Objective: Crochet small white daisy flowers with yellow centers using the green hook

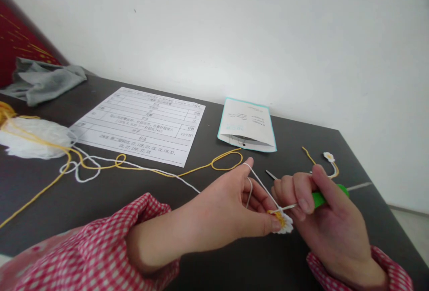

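At nine o'clock a ball of white yarn sits on the dark tabletop, so its thread can run freely to the hands. The left hand has a tight grip on the little crochet flower and keeps the white yarn strand stretched over one finger. At three o'clock the right hand is closed around the green crochet hook, tip at the flower.

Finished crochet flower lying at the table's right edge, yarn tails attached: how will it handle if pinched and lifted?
The finished flower is probably very light and floppy: it is small, flat yarn work. Its yellow tails would likely trail and drag on the table rather than hold shape. It looks unlikely to roll or break, though a pinch may squash the petals.
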A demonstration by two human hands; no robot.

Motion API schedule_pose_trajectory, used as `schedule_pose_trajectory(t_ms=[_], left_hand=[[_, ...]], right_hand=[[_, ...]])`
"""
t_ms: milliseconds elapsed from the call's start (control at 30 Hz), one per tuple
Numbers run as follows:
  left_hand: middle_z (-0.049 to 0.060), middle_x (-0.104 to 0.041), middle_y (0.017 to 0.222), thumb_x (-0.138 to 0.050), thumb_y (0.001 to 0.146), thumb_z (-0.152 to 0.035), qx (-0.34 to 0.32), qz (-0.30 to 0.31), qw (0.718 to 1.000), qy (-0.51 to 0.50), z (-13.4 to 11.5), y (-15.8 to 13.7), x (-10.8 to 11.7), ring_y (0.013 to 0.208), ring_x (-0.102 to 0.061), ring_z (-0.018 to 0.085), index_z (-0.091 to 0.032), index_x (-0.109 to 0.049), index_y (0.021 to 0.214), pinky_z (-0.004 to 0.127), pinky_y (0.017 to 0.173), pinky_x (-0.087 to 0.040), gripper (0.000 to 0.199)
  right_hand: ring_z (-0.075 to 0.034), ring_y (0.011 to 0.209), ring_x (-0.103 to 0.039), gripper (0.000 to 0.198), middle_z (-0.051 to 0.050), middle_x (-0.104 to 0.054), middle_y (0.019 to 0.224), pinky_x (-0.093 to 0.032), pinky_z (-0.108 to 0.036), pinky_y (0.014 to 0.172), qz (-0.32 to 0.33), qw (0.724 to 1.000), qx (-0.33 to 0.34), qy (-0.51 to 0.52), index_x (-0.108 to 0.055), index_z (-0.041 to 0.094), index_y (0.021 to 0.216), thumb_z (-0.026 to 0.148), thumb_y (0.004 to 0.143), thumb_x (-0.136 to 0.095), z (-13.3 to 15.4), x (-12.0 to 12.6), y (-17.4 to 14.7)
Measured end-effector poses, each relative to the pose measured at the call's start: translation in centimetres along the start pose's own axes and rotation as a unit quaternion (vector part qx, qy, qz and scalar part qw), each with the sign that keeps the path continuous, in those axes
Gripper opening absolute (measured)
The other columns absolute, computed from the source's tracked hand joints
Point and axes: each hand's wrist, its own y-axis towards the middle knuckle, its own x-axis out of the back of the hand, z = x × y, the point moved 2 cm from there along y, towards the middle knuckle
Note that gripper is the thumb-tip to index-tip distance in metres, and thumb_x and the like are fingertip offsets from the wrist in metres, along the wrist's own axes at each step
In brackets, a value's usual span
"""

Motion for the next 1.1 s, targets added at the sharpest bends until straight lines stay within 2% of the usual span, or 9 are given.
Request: schedule_pose_trajectory(t_ms=[133,233,333,467,700,900,1000,1100], left_hand=[[-0.003,-0.064,0.082,-0.083,0.067,-0.014,0.031,0.025,0.999,0.009,0.0,0.0,0.0,0.072,-0.057,0.01,-0.013,-0.022,0.157,0.026,0.07,-0.046,0.109],[-0.003,-0.065,0.081,-0.083,0.065,-0.012,0.041,0.032,0.999,0.007,-0.2,0.0,0.0,0.07,-0.057,0.01,-0.013,-0.028,0.155,0.026,0.069,-0.045,0.105],[-0.003,-0.066,0.079,-0.084,0.064,-0.009,0.047,0.029,0.998,-0.001,-0.4,0.1,0.1,0.069,-0.056,0.009,-0.011,-0.03,0.154,0.025,0.068,-0.044,0.105],[-0.005,-0.066,0.077,-0.085,0.06,-0.003,0.055,0.02,0.998,-0.017,-0.5,0.3,0.1,0.068,-0.057,0.008,-0.011,-0.03,0.154,0.023,0.068,-0.044,0.109],[-0.006,-0.067,0.074,-0.086,0.059,0.0,0.059,0.003,0.998,-0.034,-0.4,0.3,0.3,0.066,-0.057,0.007,-0.009,-0.03,0.154,0.021,0.067,-0.045,0.111],[-0.006,-0.068,0.074,-0.086,0.059,-0.001,0.058,-0.002,0.998,-0.035,-0.6,0.4,0.3,0.066,-0.058,0.006,-0.009,-0.032,0.152,0.02,0.066,-0.044,0.108],[-0.005,-0.068,0.075,-0.086,0.062,-0.005,0.046,0.0,0.998,-0.038,-0.6,0.5,0.3,0.067,-0.058,0.006,-0.007,-0.03,0.152,0.021,0.069,-0.045,0.106],[-0.005,-0.066,0.076,-0.087,0.063,-0.013,0.032,-0.009,0.999,-0.027,-0.3,0.6,0.4,0.066,-0.056,0.008,-0.009,-0.024,0.155,0.023,0.061,-0.045,0.112]], right_hand=[[-0.017,0.045,-0.035,0.059,0.0,-0.044,0.039,-0.03,-0.036,0.048,0.005,1.0,-0.003,-0.017,-0.067,0.025,0.046,0.057,0.094,-0.053,0.4,0.0,0.0],[-0.016,0.044,-0.036,0.06,0.0,-0.042,0.036,-0.028,-0.036,0.047,0.0,0.999,0.02,-0.051,-0.067,0.025,0.045,0.056,0.095,-0.054,0.9,0.0,-0.3],[-0.016,0.042,-0.039,0.059,0.0,-0.045,0.036,-0.031,-0.035,0.046,-0.005,0.993,0.077,-0.094,-0.067,0.025,0.045,0.053,0.095,-0.054,1.5,0.1,-0.5],[-0.015,0.042,-0.043,0.054,0.0,-0.05,0.037,-0.034,-0.034,0.044,0.029,0.972,0.176,-0.156,-0.068,0.023,0.05,0.045,0.097,-0.054,2.2,0.1,-0.8],[-0.015,0.046,-0.05,0.05,0.0,-0.057,0.044,-0.039,-0.033,0.046,0.019,0.944,0.254,-0.21,-0.068,0.021,0.057,0.039,0.1,-0.05,2.5,0.3,-2.0],[-0.015,0.048,-0.052,0.049,-0.001,-0.058,0.047,-0.039,-0.032,0.046,0.023,0.933,0.261,-0.247,-0.069,0.021,0.06,0.04,0.101,-0.05,2.5,0.1,-2.1],[-0.015,0.045,-0.049,0.05,-0.001,-0.056,0.044,-0.04,-0.032,0.046,0.013,0.943,0.254,-0.216,-0.068,0.022,0.058,0.04,0.1,-0.049,2.4,0.0,-1.6],[-0.015,0.046,-0.047,0.051,0.0,-0.051,0.044,-0.041,-0.031,0.046,-0.001,0.957,0.224,-0.182,-0.065,0.023,0.057,0.044,0.1,-0.048,1.7,-0.1,-1.0]])
